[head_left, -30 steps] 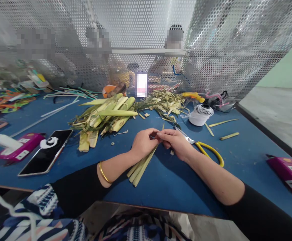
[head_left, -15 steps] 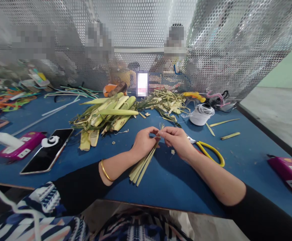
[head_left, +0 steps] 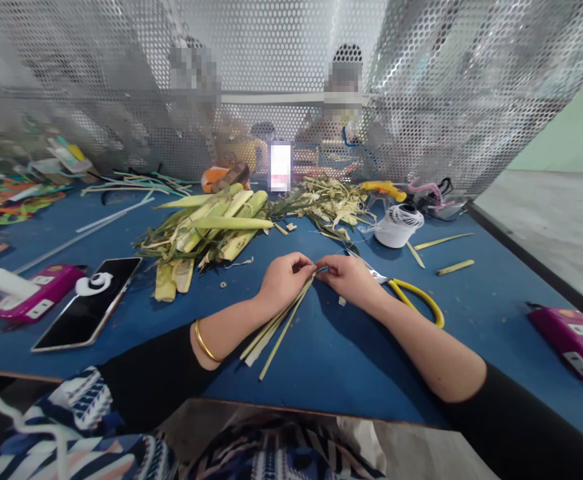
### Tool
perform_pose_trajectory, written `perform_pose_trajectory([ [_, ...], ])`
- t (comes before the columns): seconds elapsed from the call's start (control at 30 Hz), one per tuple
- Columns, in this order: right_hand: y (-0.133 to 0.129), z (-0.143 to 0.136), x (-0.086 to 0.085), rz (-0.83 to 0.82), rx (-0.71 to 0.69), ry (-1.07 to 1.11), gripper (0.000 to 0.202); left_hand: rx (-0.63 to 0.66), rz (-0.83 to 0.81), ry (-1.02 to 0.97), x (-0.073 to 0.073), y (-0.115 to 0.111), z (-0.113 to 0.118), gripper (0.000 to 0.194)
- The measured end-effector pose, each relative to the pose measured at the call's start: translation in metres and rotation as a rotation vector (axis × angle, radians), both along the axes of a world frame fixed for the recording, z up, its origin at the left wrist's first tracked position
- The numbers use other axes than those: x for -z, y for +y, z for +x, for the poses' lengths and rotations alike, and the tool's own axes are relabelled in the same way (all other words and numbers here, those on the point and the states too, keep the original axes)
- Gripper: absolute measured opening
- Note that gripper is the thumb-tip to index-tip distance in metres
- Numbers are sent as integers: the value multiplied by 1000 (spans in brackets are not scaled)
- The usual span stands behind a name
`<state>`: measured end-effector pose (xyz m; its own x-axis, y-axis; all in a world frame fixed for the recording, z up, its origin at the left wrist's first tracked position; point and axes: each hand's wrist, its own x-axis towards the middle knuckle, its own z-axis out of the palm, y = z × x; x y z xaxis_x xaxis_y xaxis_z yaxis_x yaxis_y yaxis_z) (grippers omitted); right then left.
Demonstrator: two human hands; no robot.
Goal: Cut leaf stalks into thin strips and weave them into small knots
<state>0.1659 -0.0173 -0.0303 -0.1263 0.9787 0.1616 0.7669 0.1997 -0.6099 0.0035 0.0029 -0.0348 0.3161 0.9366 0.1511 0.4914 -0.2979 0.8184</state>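
A thin bundle of pale green plant strips (head_left: 291,320) slants over the blue table, its loose ends fanned toward the front edge. My left hand (head_left: 285,283), a gold bangle on its wrist, is closed around the upper end of the bundle. Close against it, my right hand (head_left: 346,279) pinches at the tip of the strips; the exact grip between the fingers is partly hidden. Just right of that hand lie yellow-handled scissors (head_left: 416,297), blades half covered by it. Beyond them stands a spool of white cord (head_left: 398,227).
Broad green-yellow husks or stalks (head_left: 221,223) are heaped at centre left, with shredded scraps (head_left: 339,203) behind. A phone (head_left: 91,303) and a magenta power strip (head_left: 41,293) lie left, another power strip (head_left: 574,340) right. A perforated metal screen (head_left: 291,67) closes the back, people behind it.
The strips' lower ends have swung left and one strip has spread apart from the others. Their tips no longer stick up above my fingers. The whole view has shifted slightly.
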Motion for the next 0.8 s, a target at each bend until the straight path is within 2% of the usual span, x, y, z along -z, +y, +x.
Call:
perform_pose_trajectory([
  [0.13, 0, -1, 3, 33, -38, -62, 14, -7, -35, -68, -5, -2, 1, 11],
  [0.3, 0, -1, 3, 49, -83, -139, 12, 126, -304, -239, -9, -6, 2, 11],
  [0.47, -8, -1, -8, -19, 1, -327, 33, 133, -343, -207, -6, -5, 3, 13],
  [0.6, -16, 4, -20, -64, -32, -554, 9, 119, -369, -192, -4, -2, 5, 13],
  [0.7, -16, 6, -24, -82, -76, -450, 11, 108, -390, -198, -4, 0, 5, 11],
  [0.8, -13, 5, -22, -81, -91, -114, 15, 125, -396, -195, -4, 0, 4, 12],
])
